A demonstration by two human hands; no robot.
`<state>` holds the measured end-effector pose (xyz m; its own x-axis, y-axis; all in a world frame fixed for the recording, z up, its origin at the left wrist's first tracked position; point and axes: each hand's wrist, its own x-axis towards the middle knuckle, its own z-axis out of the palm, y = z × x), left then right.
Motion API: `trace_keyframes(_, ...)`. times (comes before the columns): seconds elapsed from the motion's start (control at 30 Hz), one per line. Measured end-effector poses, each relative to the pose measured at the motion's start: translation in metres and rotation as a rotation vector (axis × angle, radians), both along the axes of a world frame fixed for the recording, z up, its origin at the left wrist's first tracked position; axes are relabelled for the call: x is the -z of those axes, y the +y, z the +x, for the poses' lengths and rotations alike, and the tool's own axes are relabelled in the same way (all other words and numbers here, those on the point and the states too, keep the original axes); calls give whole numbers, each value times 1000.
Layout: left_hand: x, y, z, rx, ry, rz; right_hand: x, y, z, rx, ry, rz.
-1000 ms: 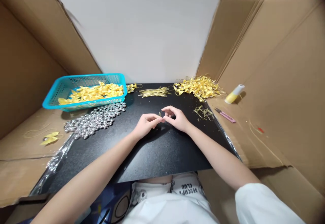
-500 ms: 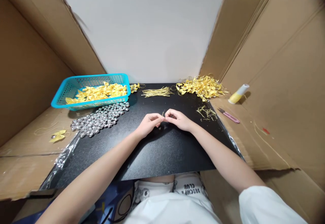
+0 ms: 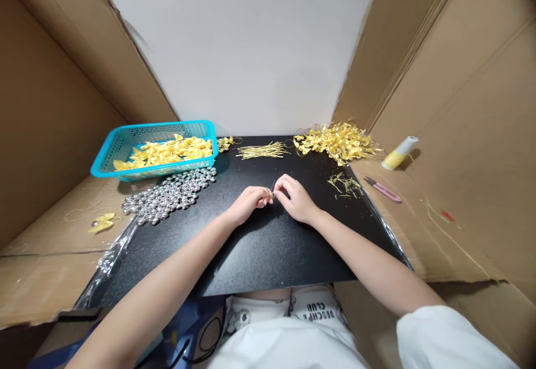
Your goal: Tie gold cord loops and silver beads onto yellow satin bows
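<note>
Pinching a thin cord (image 3: 273, 187), mostly hidden, between the narrowed fingers of the left hand (image 3: 253, 202) and the right hand (image 3: 295, 199), over the black table (image 3: 272, 257). Facing a bundle of yellow cords (image 3: 263, 150), with silver beads (image 3: 167, 196) and a blue basket (image 3: 167, 169) to the left, pink snips (image 3: 387, 192) to the right.

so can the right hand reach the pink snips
Probably yes: only low scraps seem to lie between the right hand and the pink snips, though that hand seems busy at a thin strand.
</note>
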<state>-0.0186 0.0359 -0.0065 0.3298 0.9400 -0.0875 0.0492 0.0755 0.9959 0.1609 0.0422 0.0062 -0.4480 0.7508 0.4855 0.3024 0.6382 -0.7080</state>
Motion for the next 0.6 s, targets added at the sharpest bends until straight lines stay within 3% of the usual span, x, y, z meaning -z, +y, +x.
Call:
trace_keyframes(0.3,1,1,-3,56,11,-65,5,-1,-7,-4,93,-47)
trace_keyframes(0.6,1,1,-2,52,-15,-63,8,2,-9,82,186,-160)
